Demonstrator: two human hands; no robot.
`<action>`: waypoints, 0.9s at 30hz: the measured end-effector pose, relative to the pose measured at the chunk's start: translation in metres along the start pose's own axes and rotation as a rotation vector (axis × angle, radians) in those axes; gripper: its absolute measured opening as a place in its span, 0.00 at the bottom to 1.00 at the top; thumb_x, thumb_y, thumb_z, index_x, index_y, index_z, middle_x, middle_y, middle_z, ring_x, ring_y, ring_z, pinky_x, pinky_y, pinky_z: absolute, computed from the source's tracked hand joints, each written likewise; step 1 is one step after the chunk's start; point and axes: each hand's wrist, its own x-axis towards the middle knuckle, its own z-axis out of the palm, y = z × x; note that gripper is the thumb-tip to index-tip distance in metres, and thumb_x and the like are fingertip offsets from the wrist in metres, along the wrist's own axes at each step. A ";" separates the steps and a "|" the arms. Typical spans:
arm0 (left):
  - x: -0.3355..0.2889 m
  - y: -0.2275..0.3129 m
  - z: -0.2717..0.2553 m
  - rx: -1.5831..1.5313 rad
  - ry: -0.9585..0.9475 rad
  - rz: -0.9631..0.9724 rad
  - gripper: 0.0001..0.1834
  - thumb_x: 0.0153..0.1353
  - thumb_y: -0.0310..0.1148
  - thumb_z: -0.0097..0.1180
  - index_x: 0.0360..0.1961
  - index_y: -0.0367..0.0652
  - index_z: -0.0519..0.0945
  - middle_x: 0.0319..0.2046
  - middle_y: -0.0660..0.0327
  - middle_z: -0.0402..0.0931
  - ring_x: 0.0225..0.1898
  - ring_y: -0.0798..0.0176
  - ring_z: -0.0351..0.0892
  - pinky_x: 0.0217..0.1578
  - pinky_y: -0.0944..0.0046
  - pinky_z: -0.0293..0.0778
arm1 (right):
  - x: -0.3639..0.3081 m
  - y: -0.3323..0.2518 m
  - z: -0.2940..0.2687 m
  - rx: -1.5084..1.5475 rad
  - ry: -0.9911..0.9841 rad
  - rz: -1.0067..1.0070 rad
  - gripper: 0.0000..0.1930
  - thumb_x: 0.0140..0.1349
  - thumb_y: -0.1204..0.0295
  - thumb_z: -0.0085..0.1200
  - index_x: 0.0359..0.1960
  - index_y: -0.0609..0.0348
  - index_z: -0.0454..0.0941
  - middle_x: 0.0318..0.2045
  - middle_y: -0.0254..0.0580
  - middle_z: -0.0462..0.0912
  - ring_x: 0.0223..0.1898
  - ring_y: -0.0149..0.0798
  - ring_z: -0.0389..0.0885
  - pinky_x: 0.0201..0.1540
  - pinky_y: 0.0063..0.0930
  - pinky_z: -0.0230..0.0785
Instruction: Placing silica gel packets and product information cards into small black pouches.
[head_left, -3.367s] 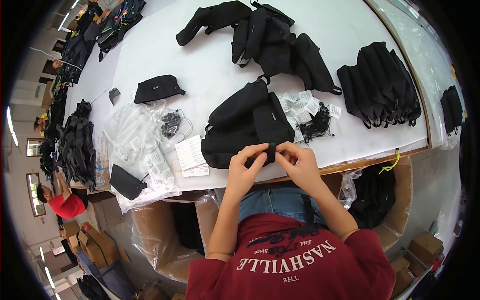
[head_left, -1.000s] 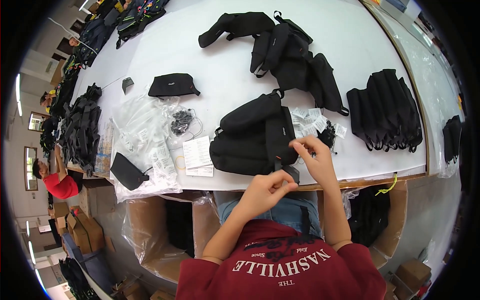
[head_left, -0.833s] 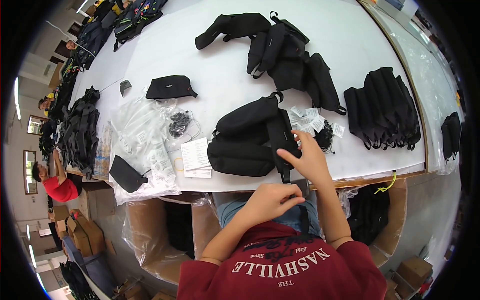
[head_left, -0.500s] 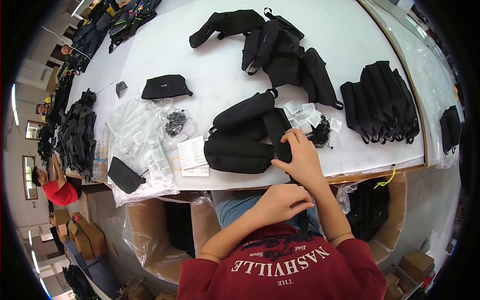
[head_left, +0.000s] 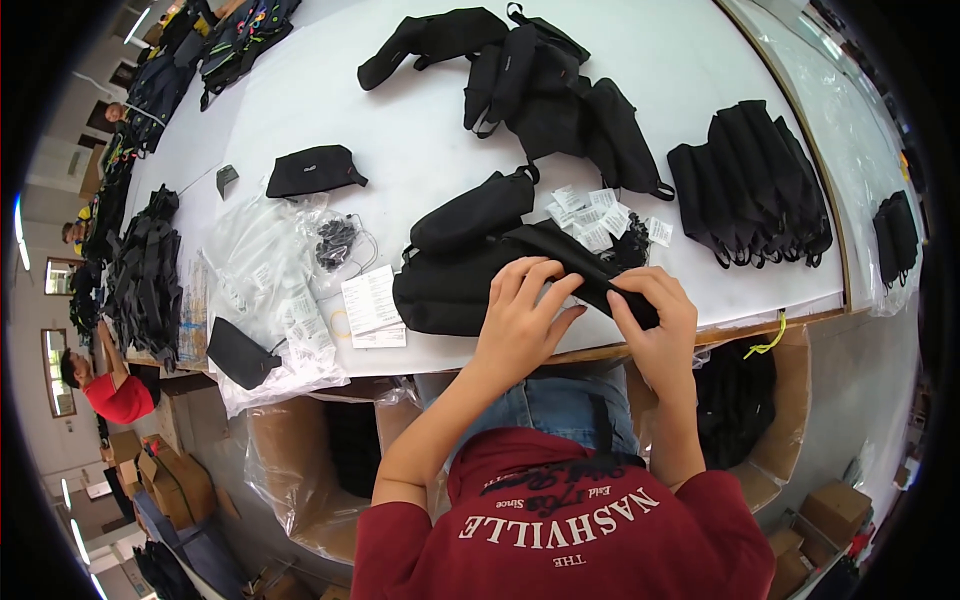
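Note:
A soft black zip pouch (head_left: 562, 250) lies tilted across the front of the white table, its right end raised. My right hand (head_left: 662, 318) pinches that end between thumb and fingers. Bent over the pouch's near side, my left hand (head_left: 525, 312) grips its edge, with the thumb a little apart from the fingers. Under and beside my left hand is another black pouch (head_left: 440, 295), lying flat. A third black pouch (head_left: 472, 212) rests just behind it. White tags (head_left: 595, 215) with black cords lie right behind the raised pouch.
A loose pile of black pouches (head_left: 545, 110) lies farther back; a neat row (head_left: 750, 190) stands to the right. Clear plastic bags (head_left: 265, 270) and white paper sheets (head_left: 372, 305) lie on the left. Open cardboard boxes (head_left: 790, 400) stand below the table edge. A co-worker in red (head_left: 118, 395) is far left.
My left hand has moved up from near my body onto the pouch. My right hand has shifted right and now lifts the pouch's end, turning it away from the others.

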 end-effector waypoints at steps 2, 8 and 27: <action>-0.001 -0.002 0.002 -0.045 0.003 0.000 0.18 0.47 0.31 0.64 0.42 0.43 0.77 0.45 0.59 0.73 0.49 0.54 0.71 0.51 0.56 0.65 | -0.002 -0.004 0.000 0.034 0.022 -0.004 0.07 0.48 0.77 0.61 0.30 0.60 0.79 0.31 0.38 0.81 0.33 0.42 0.77 0.39 0.30 0.68; -0.003 -0.008 -0.001 -0.050 0.102 0.045 0.18 0.41 0.24 0.63 0.38 0.40 0.79 0.37 0.59 0.76 0.44 0.55 0.75 0.48 0.57 0.69 | 0.000 -0.007 0.001 0.119 0.022 -0.112 0.08 0.47 0.79 0.61 0.30 0.59 0.79 0.31 0.39 0.80 0.31 0.41 0.77 0.35 0.28 0.68; -0.009 0.015 -0.060 -0.232 -0.599 -0.161 0.10 0.48 0.31 0.66 0.31 0.41 0.80 0.54 0.39 0.66 0.48 0.39 0.73 0.48 0.53 0.70 | 0.014 -0.007 0.018 0.450 -0.349 -0.025 0.13 0.53 0.76 0.61 0.41 0.63 0.81 0.41 0.43 0.81 0.44 0.39 0.79 0.49 0.29 0.69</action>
